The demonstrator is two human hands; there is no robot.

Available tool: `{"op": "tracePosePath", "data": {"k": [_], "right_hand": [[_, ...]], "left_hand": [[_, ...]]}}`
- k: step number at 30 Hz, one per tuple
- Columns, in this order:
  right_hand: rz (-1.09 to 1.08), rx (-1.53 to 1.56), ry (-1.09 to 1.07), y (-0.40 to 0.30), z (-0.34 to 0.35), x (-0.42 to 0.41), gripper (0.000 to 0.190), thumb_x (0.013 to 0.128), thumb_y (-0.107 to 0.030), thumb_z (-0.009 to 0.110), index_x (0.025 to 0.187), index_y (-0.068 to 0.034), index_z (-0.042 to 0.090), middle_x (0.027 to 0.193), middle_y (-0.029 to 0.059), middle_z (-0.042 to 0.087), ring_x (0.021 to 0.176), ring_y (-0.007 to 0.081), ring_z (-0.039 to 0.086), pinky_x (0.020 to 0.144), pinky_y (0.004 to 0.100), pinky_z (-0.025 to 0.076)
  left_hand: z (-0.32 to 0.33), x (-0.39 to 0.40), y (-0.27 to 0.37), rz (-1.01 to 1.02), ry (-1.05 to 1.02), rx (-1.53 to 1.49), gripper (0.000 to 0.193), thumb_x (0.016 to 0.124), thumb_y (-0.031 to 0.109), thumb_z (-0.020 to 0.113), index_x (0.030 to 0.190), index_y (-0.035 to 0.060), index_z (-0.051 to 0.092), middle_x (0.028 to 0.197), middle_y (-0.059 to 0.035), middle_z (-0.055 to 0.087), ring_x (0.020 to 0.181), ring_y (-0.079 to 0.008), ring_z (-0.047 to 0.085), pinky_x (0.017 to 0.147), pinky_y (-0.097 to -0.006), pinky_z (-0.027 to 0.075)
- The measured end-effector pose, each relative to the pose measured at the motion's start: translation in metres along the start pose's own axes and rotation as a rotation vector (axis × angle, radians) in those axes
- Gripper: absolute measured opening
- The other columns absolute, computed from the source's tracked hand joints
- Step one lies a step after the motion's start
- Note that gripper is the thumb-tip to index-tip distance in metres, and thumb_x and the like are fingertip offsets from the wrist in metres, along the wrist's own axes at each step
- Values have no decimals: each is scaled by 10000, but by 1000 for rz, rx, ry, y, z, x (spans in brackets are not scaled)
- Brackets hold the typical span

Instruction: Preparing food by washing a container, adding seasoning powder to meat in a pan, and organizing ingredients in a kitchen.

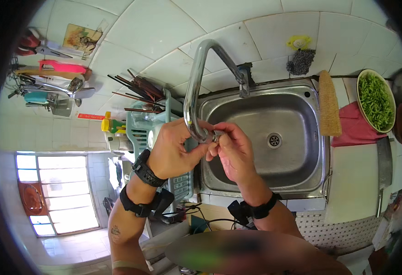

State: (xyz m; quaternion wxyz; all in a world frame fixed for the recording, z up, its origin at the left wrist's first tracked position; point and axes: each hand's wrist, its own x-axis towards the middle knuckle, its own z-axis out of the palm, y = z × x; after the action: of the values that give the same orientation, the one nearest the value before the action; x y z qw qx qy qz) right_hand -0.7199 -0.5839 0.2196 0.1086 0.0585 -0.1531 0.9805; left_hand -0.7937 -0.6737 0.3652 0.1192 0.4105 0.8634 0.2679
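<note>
A curved chrome faucet spout (pixel 191 92) reaches over the left side of a stainless steel sink (pixel 256 113). My left hand (pixel 171 149) is closed around the outlet end of the spout, and the outlet partly hides behind its fingers. At that outlet, my right hand (pixel 237 156) pinches a small metal fitting (pixel 217 135), probably an aerator, between thumb and fingers. The fitting lies right at the spout's tip; whether it is attached is hidden by my fingers. Below and to the right, the basin's drain strainer (pixel 274 140) shows.
Left of the sink stands a pale green dish rack (pixel 183 182) with chopsticks (pixel 146 89). To the right lie a loofah (pixel 329 106), a bowl of chopped greens (pixel 376 101), a red cloth (pixel 350 125), a cutting board (pixel 352 178) and a cleaver (pixel 384 165). Steel wool (pixel 301 62) hangs behind.
</note>
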Motion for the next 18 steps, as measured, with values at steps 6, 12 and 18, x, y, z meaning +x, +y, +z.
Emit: {"op": "tracePosePath", "data": {"k": [6, 12, 18], "right_hand": [[84, 76, 90, -11, 4, 6, 299, 991, -248, 593, 1146, 6, 563, 842, 49, 610, 653, 81, 518, 536, 246, 468], [197, 124, 133, -21, 5, 9, 262, 998, -297, 580, 1065, -44, 579, 768, -1, 572, 594, 42, 473, 475, 208, 364], [-36, -172, 223, 2, 8, 10, 333, 1039, -356, 477, 985, -42, 574, 760, -40, 531, 661, 27, 447, 574, 194, 354]], "left_hand": [[-3, 5, -5, 92, -66, 31, 209, 734, 40, 780, 927, 45, 699, 971, -103, 707, 836, -303, 681, 719, -357, 539], [-1, 9, -4, 150, -59, 21, 206, 730, 40, 778, 921, 38, 702, 974, -102, 705, 852, -304, 680, 736, -361, 543], [3, -3, 4, -90, 38, -17, 355, 695, 84, 793, 1020, 30, 659, 976, -135, 680, 914, -252, 647, 815, -362, 497]]}}
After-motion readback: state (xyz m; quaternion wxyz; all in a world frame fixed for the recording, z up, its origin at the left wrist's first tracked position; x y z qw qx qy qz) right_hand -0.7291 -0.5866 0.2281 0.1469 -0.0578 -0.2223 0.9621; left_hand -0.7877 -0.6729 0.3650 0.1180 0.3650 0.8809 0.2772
